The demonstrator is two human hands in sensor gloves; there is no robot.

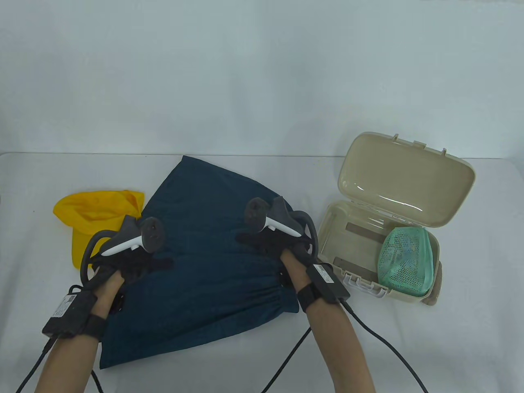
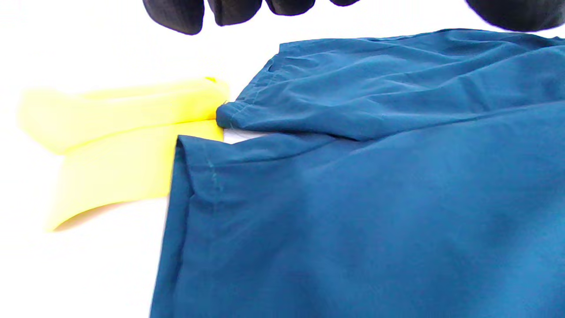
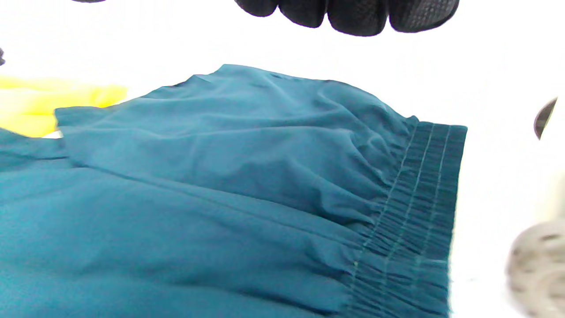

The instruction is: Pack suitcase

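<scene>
Table view, looking down: my left hand (image 1: 123, 262) and my right hand (image 1: 272, 241) both lie over a pair of dark teal shorts (image 1: 204, 254) spread flat near the middle of the white table (image 1: 262, 172). My left hand sits at the shorts' left edge with its gloved fingers stretched toward the centre; whether they press the cloth or hang just above it I cannot tell. My right hand sits near the right edge, just above the gathered elastic waistband (image 1: 282, 288), fingers pointing left and loosely extended, gripping nothing that I can see. In the left wrist view my fingertips (image 2: 176, 15) hang in from the top edge, side by side and clear of the fabric below. In the right wrist view my fingertips (image 3: 353, 17) likewise hang together above the cloth, with the ribbed waistband running down the right side of the shorts. A yellow cap (image 1: 96, 217) lies to the left of the shorts, touching their edge. The beige plastic suitcase (image 1: 339, 229) stands to the right of the shorts, near but apart from them, its lid (image 1: 405, 180) raised open. Inside, at its right end, sits a green mesh pouch (image 1: 403, 256).
</scene>
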